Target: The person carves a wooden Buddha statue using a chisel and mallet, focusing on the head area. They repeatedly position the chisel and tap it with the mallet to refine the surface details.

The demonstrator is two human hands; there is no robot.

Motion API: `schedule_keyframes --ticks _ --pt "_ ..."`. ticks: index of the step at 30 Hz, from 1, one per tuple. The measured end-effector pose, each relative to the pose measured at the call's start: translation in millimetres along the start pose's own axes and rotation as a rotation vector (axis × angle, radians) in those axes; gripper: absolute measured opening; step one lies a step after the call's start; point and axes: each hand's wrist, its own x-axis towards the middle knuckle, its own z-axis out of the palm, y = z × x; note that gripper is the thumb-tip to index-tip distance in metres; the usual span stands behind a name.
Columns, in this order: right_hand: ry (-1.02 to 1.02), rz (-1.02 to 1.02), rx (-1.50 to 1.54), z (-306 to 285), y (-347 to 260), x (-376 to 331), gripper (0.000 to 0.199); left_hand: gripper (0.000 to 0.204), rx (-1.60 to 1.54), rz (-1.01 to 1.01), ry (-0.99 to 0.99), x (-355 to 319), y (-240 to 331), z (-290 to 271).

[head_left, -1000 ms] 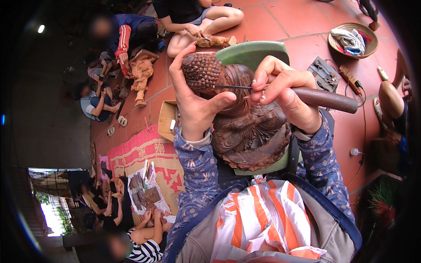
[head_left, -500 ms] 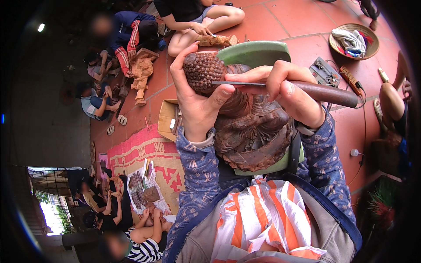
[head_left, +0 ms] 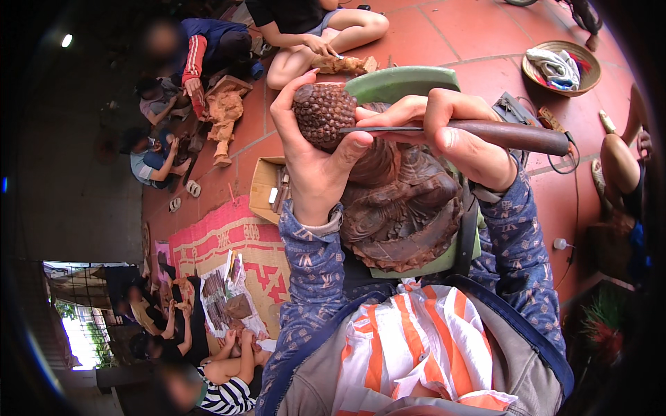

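A dark brown carved wooden statue [head_left: 409, 218] with a knobbly, curl-covered head lies in front of my body, propped on a green curved support [head_left: 402, 80]. My left hand [head_left: 312, 166] is wrapped round the head, fingers along its far left side and thumb near the blade. Between the thumb and fingers of my right hand [head_left: 461, 132] is a carving chisel [head_left: 531, 136] with a thick wooden handle. Its thin metal blade points left, the tip by my left thumb at the head's lower right edge. The statue's face is hidden by my hands.
A cardboard box [head_left: 263, 191] with tools stands left of the statue, beside a patterned red mat [head_left: 229, 229]. A round basket [head_left: 586, 73] holding cloth, a metal device [head_left: 517, 114] and an orange power strip [head_left: 548, 119] lie to the right. Several people sit around, some with carvings.
The chisel's handle end has tipped slightly upward with my right hand, its blade staying by the statue's head. At the upper left, a co-worker's striped sleeve has shifted over a carving.
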Motion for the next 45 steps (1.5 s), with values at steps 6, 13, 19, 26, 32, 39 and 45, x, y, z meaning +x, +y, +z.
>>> schedule_keyframes --ticks 6,13,19,26,32,39,45 --pt "-0.024 -0.039 -0.044 0.8 -0.3 1.1 0.025 0.094 0.002 -0.004 0.000 0.5 2.1 0.6" --pt "0.018 -0.051 0.050 3.7 0.2 0.4 0.024 0.093 0.009 0.008 0.008 0.5 -3.0 -1.0" --pt "-0.065 0.014 -0.060 -4.3 -6.2 1.5 0.029 0.094 0.017 0.025 -0.003 1.1 -3.5 -1.7" --pt "0.030 0.024 -0.147 2.8 -12.8 5.1 0.026 0.094 0.005 0.005 -0.001 0.6 -3.4 -0.9" --pt "-0.012 0.001 -0.244 9.3 -20.1 4.9 0.024 0.095 0.002 0.002 -0.011 1.3 -1.1 -0.7" --pt "-0.044 -0.263 -0.130 5.4 -1.7 0.0 0.023 0.099 0.016 0.014 0.021 1.1 -1.4 0.8" --pt "0.098 -0.388 -0.107 3.7 4.1 -0.5 0.029 0.104 0.029 0.042 -0.007 2.4 -9.8 -3.8"
